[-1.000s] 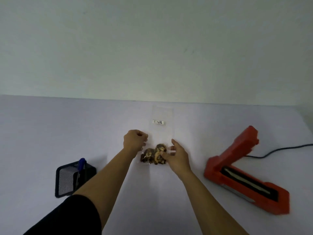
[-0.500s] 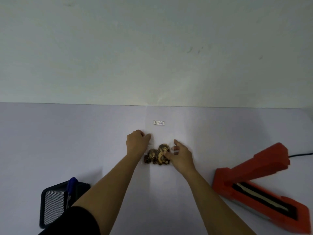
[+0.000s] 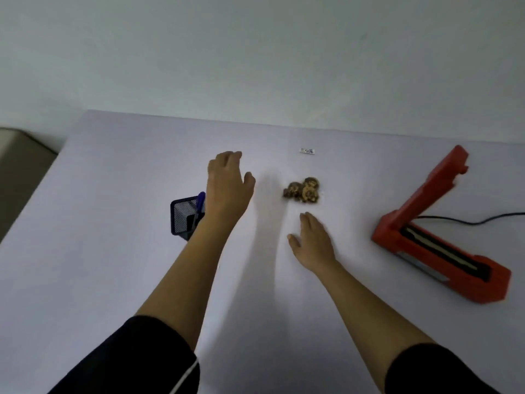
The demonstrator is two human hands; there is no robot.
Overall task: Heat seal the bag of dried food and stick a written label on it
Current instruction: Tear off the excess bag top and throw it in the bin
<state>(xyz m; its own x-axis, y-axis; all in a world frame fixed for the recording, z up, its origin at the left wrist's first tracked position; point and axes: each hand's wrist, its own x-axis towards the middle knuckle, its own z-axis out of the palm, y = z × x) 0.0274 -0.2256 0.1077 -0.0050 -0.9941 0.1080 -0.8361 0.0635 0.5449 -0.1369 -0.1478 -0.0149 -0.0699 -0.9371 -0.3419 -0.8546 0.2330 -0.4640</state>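
The bag of dried food (image 3: 302,190) lies flat on the table (image 3: 113,251), at 12 o'clock from the right hand (image 3: 312,241), which rests released and empty. The left hand (image 3: 227,186) hovers loose and empty above the mesh pen holder (image 3: 184,217) at 9 o'clock. The open sealer (image 3: 426,223) waits at 3 o'clock. The clear bag is hard to see, so its mouth may enter the sealer wrinkled. Half a second earlier both hands touched the bag; now they are apart from it.

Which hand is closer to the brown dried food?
The right hand, just below the brown dried food. The left hand is off beside the black mesh pen holder.
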